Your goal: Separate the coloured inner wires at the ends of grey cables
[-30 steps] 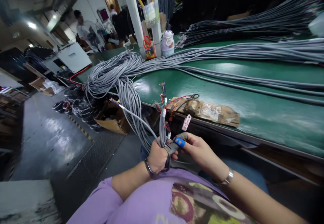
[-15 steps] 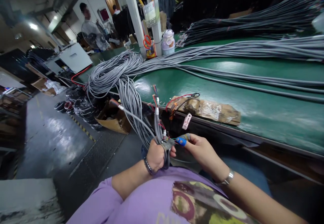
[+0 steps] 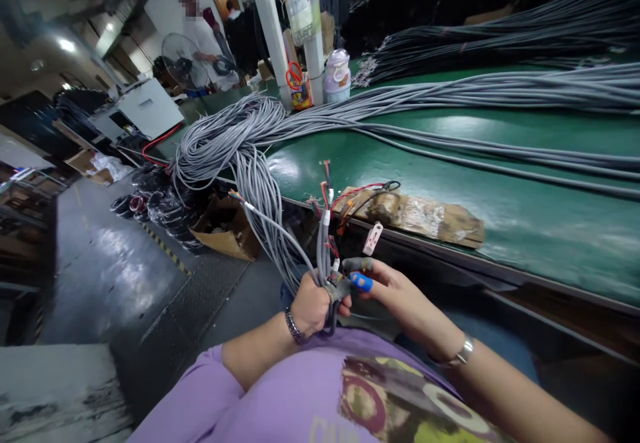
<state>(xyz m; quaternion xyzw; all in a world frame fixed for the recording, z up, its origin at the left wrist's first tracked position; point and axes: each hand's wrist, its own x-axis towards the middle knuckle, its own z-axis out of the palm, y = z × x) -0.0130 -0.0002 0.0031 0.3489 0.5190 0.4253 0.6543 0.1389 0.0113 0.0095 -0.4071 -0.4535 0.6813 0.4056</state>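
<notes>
My left hand point(image 3: 311, 306) is closed around a bundle of grey cables point(image 3: 323, 249), near their stripped ends. A grey cover is on its thumb. Thin coloured wires point(image 3: 327, 179) stick up from the white-banded cable ends, and one cable point(image 3: 273, 215) leans off to the left. Just right of the left thumb is my right hand point(image 3: 393, 289), with a blue cover on the thumb and a grey one on the index finger. Its thumb and index finger are slightly apart beside the wire ends; I see no wire between them.
A large coil of grey cables point(image 3: 230, 133) lies on the green table point(image 3: 450, 169) and hangs over its edge. A wooden board point(image 3: 430, 219) with wires sits at the front edge. Behind are a lilac bottle point(image 3: 337, 77) and orange-handled scissors point(image 3: 295, 76). A person stands by a fan point(image 3: 180, 59).
My right thumb and index finger have parted from a pinch on a thin wire. The left hand keeps its hold on the cables. The person at the back now holds a dark coil.
</notes>
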